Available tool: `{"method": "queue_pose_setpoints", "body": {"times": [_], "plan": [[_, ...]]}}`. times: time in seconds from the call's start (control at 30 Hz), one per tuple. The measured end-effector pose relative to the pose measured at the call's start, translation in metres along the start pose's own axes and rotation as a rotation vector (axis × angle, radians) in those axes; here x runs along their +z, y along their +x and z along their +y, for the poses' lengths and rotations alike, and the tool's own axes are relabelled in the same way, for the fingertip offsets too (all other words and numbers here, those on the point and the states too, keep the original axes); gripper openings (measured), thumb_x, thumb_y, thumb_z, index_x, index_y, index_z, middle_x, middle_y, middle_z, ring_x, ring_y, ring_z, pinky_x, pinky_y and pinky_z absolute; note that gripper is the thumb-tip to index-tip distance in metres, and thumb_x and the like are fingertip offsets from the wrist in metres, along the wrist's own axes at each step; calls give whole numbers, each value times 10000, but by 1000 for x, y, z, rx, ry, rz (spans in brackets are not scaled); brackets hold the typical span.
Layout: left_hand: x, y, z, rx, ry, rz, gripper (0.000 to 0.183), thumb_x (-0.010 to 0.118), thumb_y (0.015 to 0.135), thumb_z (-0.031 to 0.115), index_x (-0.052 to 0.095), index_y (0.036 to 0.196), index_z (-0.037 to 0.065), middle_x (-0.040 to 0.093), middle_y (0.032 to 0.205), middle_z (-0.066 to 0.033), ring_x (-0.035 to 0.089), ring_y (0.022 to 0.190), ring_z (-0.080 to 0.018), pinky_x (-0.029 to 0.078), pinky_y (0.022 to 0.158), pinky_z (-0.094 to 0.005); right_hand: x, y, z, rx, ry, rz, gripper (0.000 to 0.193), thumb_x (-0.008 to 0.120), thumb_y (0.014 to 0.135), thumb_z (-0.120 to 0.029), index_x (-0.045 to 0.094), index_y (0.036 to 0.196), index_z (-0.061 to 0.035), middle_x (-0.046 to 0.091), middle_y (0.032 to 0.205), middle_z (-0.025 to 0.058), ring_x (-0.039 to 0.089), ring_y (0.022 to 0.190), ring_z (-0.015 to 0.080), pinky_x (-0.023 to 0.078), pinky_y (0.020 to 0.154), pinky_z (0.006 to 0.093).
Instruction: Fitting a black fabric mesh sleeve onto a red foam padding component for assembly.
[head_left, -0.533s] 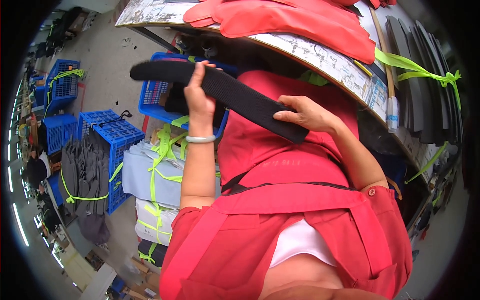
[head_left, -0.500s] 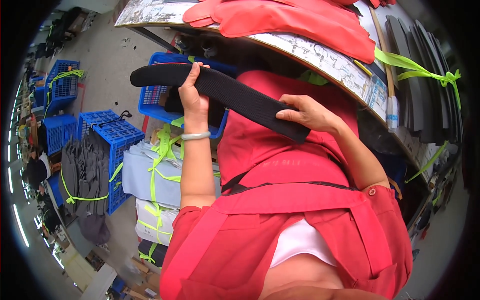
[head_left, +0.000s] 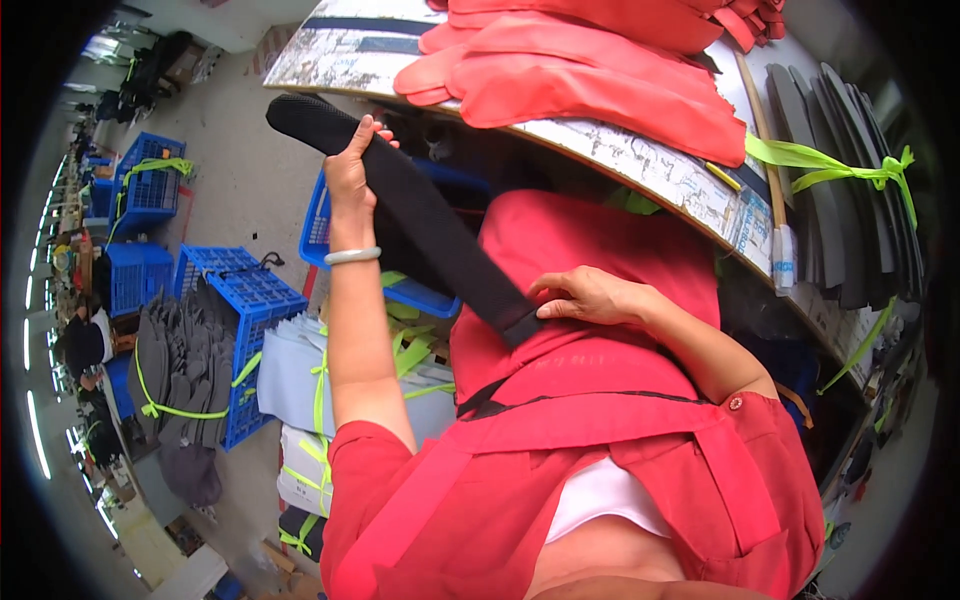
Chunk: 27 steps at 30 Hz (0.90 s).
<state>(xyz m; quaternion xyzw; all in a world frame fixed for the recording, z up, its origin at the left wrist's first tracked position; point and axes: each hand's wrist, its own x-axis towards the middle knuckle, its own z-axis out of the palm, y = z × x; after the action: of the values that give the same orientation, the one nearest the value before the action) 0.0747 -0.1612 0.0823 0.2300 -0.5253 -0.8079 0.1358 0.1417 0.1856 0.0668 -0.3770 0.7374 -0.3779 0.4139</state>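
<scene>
A long black fabric strip (head_left: 440,230), padded-looking and rounded at its far end, slants across in front of me. My left hand (head_left: 352,175) is wrapped round it close to the rounded end, thumb on top. At the lower, square end my right hand (head_left: 585,297) pinches the corner between thumb and fingers; some of those fingers are curled out of sight. The lower end hangs over my red apron (head_left: 620,250). A pale bangle (head_left: 352,256) circles my left wrist.
A worn table (head_left: 330,70) ahead carries red fabric pieces (head_left: 590,85). Dark grey strips (head_left: 840,190) tied with a green band (head_left: 850,172) stand at right. Blue crates (head_left: 240,315), grey bundles (head_left: 180,360) and light-blue folded stacks (head_left: 290,370) occupy the left.
The strip has swung steeper: its rounded end is higher, its lower end nearer my body and further left. My right hand moved down and left with it; my left hand rose slightly leftward.
</scene>
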Motion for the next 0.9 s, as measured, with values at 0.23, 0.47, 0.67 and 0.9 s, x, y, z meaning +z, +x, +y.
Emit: {"method": "queue_pose_setpoints", "body": {"times": [0.23, 0.47, 0.67, 0.9], "plan": [[53, -53, 15, -15, 492, -400, 194, 758, 823, 183, 672, 865, 15, 677, 731, -82, 644, 593, -153, 523, 549, -275, -88, 29, -59, -173, 344, 650, 328, 561, 965, -237, 563, 1210, -19, 596, 877, 43, 564, 784, 112, 495, 727, 269], [98, -87, -17, -228, 751, -929, 202, 741, 830, 188, 690, 900, 5, 654, 807, 12, 577, 746, -65, 484, 682, -238, -111, 60, -57, -387, 126, 958, 230, 593, 933, -212, 648, 1042, -17, 654, 786, 61, 613, 709, 121, 502, 670, 276], [82, -123, -61, -279, 408, -726, 176, 696, 887, 175, 698, 907, 0, 650, 788, 32, 550, 691, -31, 443, 605, -190, -60, 50, -33, -282, 400, 863, 206, 599, 935, -195, 644, 946, 6, 659, 759, 40, 621, 775, 102, 496, 734, 261], [78, -140, -78, -195, 440, -695, 149, 703, 880, 152, 700, 896, 3, 655, 772, 33, 566, 656, -35, 445, 567, -193, -36, 46, 0, -89, 194, 841, 263, 583, 949, -262, 622, 856, -19, 562, 656, 52, 538, 631, 92, 440, 580, 284]]}}
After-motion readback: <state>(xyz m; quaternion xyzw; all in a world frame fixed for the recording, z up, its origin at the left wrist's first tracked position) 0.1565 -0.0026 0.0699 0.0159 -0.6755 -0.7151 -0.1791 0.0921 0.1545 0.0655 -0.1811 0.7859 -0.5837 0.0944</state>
